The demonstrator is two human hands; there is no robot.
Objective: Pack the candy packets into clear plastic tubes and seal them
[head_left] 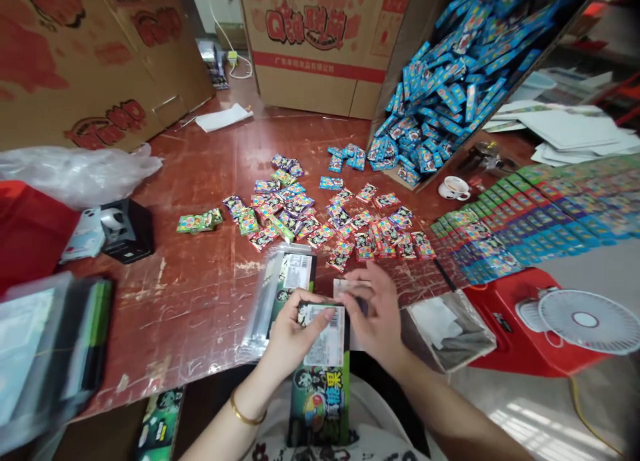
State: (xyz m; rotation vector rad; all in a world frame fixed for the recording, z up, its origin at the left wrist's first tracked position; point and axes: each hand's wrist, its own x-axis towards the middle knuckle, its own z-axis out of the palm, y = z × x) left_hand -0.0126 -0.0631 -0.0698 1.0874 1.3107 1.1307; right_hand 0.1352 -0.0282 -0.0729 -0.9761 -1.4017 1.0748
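My left hand (pixel 300 328) is closed around the top of a green and black printed candy pouch (pixel 319 408), its thumb lying over the white label. The pouch hangs upright at the table's front edge, close to my body. At its top right corner is my right hand (pixel 375 314), with thumb and fingertips drawn together; whatever they pinch is too small to make out. A pale sheet or card (pixel 345 286) shows behind those fingers. Just beyond my left hand lies a stack of similar flat pouches (pixel 295 269) with clear plastic edges.
Small colourful candy packets (pixel 300 211) are scattered mid-table. A tilted carton (pixel 405 34) spills blue packets (pixel 440 108). Closed cartons (pixel 320 81) stand behind. At right are packet rows (pixel 540 214), a white cup (pixel 454 188), an open box (pixel 450 334) and a fan (pixel 590 320).
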